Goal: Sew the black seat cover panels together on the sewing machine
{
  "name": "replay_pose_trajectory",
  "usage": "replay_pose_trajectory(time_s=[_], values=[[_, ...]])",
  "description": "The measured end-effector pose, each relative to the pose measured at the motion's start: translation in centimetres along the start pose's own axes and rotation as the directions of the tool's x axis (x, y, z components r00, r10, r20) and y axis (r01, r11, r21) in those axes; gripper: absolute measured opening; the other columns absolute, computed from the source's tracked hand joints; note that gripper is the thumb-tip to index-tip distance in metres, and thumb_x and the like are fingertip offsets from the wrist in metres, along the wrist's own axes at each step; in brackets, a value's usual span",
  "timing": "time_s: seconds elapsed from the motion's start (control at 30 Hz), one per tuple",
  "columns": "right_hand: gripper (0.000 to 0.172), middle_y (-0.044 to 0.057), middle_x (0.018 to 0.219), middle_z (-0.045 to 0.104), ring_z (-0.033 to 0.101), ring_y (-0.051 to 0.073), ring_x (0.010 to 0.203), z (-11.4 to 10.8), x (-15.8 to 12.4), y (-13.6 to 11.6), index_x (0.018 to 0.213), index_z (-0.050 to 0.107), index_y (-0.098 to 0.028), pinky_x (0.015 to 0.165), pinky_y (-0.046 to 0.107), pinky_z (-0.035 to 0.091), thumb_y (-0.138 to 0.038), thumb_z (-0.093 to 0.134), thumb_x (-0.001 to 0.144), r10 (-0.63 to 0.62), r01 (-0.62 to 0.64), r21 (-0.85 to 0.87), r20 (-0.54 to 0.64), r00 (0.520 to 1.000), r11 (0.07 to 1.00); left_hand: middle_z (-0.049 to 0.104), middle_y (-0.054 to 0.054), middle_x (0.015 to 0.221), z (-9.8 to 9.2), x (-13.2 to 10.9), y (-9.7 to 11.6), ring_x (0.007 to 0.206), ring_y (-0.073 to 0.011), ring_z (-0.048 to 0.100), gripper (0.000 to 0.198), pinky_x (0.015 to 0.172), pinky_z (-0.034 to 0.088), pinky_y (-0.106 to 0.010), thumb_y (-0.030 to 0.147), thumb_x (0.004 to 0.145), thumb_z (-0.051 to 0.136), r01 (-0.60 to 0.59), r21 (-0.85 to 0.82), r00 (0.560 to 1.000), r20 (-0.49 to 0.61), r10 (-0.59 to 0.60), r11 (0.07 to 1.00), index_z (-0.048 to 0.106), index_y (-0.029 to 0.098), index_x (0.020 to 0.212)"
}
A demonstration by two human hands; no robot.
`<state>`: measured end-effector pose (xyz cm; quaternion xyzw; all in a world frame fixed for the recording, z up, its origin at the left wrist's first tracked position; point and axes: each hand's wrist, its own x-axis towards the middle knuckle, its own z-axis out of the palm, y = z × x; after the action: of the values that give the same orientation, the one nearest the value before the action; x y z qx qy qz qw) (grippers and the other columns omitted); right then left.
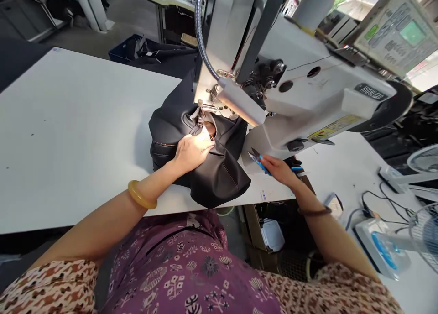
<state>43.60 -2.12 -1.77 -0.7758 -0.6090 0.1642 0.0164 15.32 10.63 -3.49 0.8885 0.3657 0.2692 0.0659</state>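
A black leather-like piece (222, 177) with orange stitching lies bunched on the white table under the sewing machine's presser foot (201, 117). My left hand (193, 150) pinches the piece's edge just in front of the foot, near a lit opening in it. To the right, my right hand (278, 169) is closed around small blue-handled scissors (260, 162), whose dark blades point up and left. The scissors are apart from the black piece. Fingers of my left hand partly cover the edge they hold.
The sewing machine's arm (308, 104) stands over the table (85, 136), with a lamp (241, 102) beside its needle area. A control panel (398, 35) is at upper right. Fans (426, 232) and cables are on the right. A blue bin (123, 51) sits behind the table.
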Motion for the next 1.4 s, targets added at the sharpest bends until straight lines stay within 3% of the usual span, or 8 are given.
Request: replay_pose_trajectory(time_s=[0.07,0.27,0.6,0.73,0.87,1.07,1.23,1.4], values=[[0.052,0.004,0.085,0.063,0.054,0.015,0.073,-2.6,1.4,-3.1,0.093,0.061,-0.017,0.067,0.027,0.043,-0.055,0.026,0.091,-0.033,0.026,0.21,0.03,0.999,0.977,0.069,-0.006,0.089,0.4,0.0,-0.4,0.075,-0.0178,0.063,0.027,0.066,0.042,-0.03,0.027,0.09,0.047,-0.094,0.049,0.994,-0.047,0.096,0.994,0.074,0.022,0.091],[0.052,0.001,0.073,0.061,0.051,0.014,0.07,-6.5,6.3,-9.6,0.074,0.067,-0.018,0.067,0.027,0.036,-0.068,0.053,0.074,-0.271,0.233,0.238,0.14,0.952,0.943,0.068,-0.004,0.082,0.8,-0.1,-0.9,0.066,-0.0152,0.06,0.025,0.058,0.035,-0.028,0.019,0.086,0.05,-0.215,0.102,0.96,-0.16,0.229,0.971,0.074,0.023,0.089],[0.047,0.001,0.061,0.057,0.046,0.012,0.06,-7.1,8.7,-12.2,0.06,0.062,-0.019,0.061,0.028,0.031,-0.06,0.054,0.079,-0.312,0.306,0.063,0.247,0.917,0.95,0.068,-0.003,0.079,1.0,-0.3,-1.3,0.059,-0.0124,0.057,0.026,0.055,0.032,-0.027,0.016,0.085,0.049,-0.28,0.086,0.923,-0.25,0.293,0.956,0.074,0.023,0.086],[0.05,-0.001,0.06,0.052,0.042,0.011,0.059,-7.2,6.8,-9.9,0.063,0.061,-0.018,0.06,0.027,0.03,-0.064,0.051,0.079,-0.285,0.26,0.174,0.145,0.947,0.95,0.066,-0.003,0.075,1.2,-0.4,-1.5,0.062,-0.0133,0.059,0.028,0.055,0.034,-0.027,0.017,0.087,0.047,-0.286,0.06,0.925,-0.242,0.292,0.956,0.073,0.024,0.093],[0.053,-0.002,0.057,0.047,0.042,0.012,0.057,-2.4,3.1,-4.0,0.069,0.063,-0.019,0.055,0.027,0.029,-0.07,0.048,0.073,-0.035,-0.007,0.232,0.178,0.983,0.973,0.068,-0.007,0.082,1.1,-0.2,-0.6,0.065,-0.0156,0.061,0.027,0.058,0.04,-0.028,0.019,0.088,0.046,-0.277,0.077,0.937,-0.199,0.287,0.958,0.072,0.021,0.095],[0.048,0.017,0.092,0.06,0.056,0.03,0.088,8.7,-1.6,2.3,0.096,0.058,-0.014,0.075,0.045,0.044,-0.051,0.04,0.072,0.265,-0.229,0.232,-0.139,0.954,0.946,0.056,-0.012,0.126,0.4,-0.3,1.3,0.099,-0.0132,0.062,0.045,0.082,0.051,-0.026,0.001,0.086,0.033,-0.468,-0.084,0.838,-0.357,0.412,0.88,0.059,0.018,0.119],[0.046,0.015,0.108,0.061,0.054,0.027,0.103,4.8,-0.8,-0.3,0.1,0.059,-0.016,0.094,0.043,0.04,-0.052,0.044,0.074,0.135,-0.051,0.299,-0.267,0.954,0.953,0.061,-0.013,0.107,1.5,-5.7,-0.6,0.109,-0.0216,0.056,0.026,0.097,0.046,-0.037,0.01,0.086,0.044,0.019,-0.172,0.846,-0.523,-0.107,0.985,0.062,0.014,0.105],[0.047,0.003,0.074,0.061,0.053,0.015,0.072,-0.8,2.9,-9.2,0.069,0.062,-0.018,0.071,0.029,0.04,-0.062,0.049,0.075,-0.213,0.209,0.393,-0.034,0.977,0.896,0.052,-0.019,0.131,5.0,-11.3,-0.3,0.13,-0.034,0.041,0.048,0.111,0.026,-0.056,0.026,0.078,0.056,0.18,-0.038,0.962,-0.204,-0.184,0.983,0.052,0.011,0.123]])
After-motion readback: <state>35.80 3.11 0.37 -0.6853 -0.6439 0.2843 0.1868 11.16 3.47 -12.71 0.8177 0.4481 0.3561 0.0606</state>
